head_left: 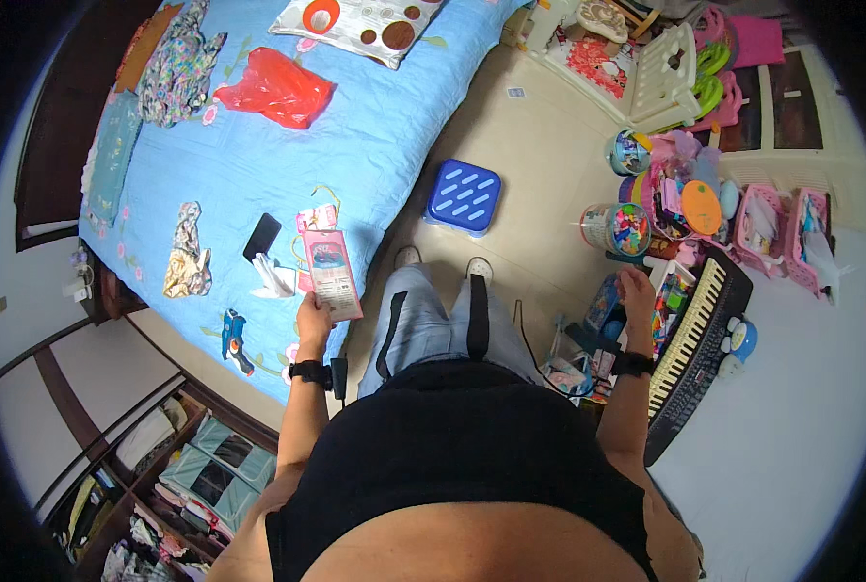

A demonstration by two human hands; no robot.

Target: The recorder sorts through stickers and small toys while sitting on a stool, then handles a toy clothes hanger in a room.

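Note:
My left hand [315, 319] grips the lower left edge of a flat pink and white printed package [333, 275] above the edge of the bed. Just beyond it on the blue quilt [258, 174] lie a pink and white card [316, 218] with a yellow cord, a black smartphone [262, 238] and a crumpled white tissue [273, 278]. A blue toy gun [235, 342] rests nearer to me. My right hand [633, 287] hangs in the air by the toys at the right, fingers bent; nothing is visibly held in it.
A blue plastic stool [465, 196] stands on the floor before my feet. Tubs of toys [626, 229], pink baskets [760, 225] and an electronic keyboard [695, 342] are at the right. A red plastic bag [280, 89], a pillow [360, 25] and clothes [186, 251] lie on the bed.

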